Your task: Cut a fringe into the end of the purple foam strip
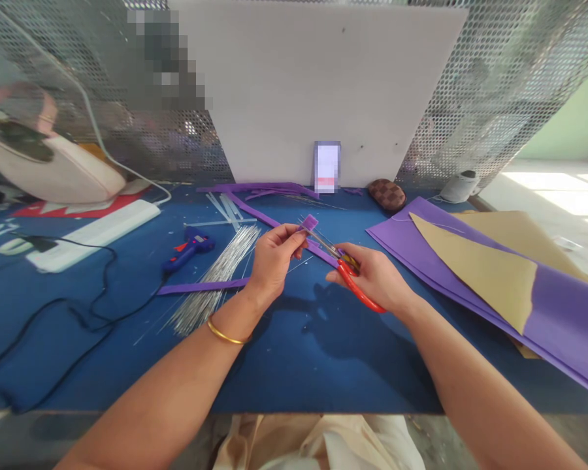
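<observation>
Two hands met above the middle of the blue table [294,365]. The left hand [273,260] pinched a small purple foam piece [309,222] between thumb and fingertips, holding it up at about the 1 o'clock side of that hand. The piece was a short, flat, roughly rectangular scrap, its long axis running from 7 o'clock to 1 o'clock.

The right hand [377,277] was closed through the red handles of a pair of scissors [345,264]. Their long axis ran from 4 o'clock up to 10 o'clock, the thin metal blades pointing at the foam piece and reaching its lower edge; how far the blades gaped could not be told.

At 9 o'clock from the hands lay a bundle of silvery wires [215,277], with a blue glue gun [189,248] beyond it. Large purple foam sheets [563,320] with tan paper [490,274] on them lay at 3 o'clock. No writing was readable; a label at 12 o'clock was blurred.
</observation>
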Tool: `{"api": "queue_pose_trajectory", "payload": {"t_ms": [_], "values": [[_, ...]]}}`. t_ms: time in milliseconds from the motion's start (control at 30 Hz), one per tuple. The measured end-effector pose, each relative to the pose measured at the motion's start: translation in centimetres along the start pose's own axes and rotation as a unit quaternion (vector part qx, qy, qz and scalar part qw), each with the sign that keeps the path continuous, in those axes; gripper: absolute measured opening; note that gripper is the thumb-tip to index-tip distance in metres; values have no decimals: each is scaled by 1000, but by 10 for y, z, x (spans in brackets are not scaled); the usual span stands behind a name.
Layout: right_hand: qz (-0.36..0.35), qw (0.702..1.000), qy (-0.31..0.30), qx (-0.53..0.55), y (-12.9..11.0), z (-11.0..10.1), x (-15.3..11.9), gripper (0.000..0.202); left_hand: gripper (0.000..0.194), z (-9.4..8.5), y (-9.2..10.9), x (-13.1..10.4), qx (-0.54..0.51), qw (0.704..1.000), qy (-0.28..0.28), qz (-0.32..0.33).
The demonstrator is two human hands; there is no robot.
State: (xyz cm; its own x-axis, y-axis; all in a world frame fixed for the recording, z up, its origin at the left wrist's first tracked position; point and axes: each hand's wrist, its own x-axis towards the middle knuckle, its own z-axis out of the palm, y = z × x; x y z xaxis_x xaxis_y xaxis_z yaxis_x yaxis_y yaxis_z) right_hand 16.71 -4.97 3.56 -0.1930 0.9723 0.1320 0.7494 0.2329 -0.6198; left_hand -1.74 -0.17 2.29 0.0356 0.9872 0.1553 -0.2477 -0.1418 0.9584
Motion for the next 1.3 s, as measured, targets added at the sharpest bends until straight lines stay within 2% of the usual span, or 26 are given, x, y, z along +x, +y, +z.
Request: {"api": "queue_pose_trajectory", "payload": {"t_ms": [567, 1100, 1300], "values": [[-6, 998, -18, 59, 0, 0, -2, 30, 7, -1, -1, 0, -13, 1000, -4, 0], [-27, 999, -1, 43, 2, 0, 0, 33, 8, -2, -1, 1, -4, 1000, -5, -6], [-11, 999, -2, 40, 3, -2, 1, 33, 11, -3, -1, 2, -8, 1000, -13, -26]]}}
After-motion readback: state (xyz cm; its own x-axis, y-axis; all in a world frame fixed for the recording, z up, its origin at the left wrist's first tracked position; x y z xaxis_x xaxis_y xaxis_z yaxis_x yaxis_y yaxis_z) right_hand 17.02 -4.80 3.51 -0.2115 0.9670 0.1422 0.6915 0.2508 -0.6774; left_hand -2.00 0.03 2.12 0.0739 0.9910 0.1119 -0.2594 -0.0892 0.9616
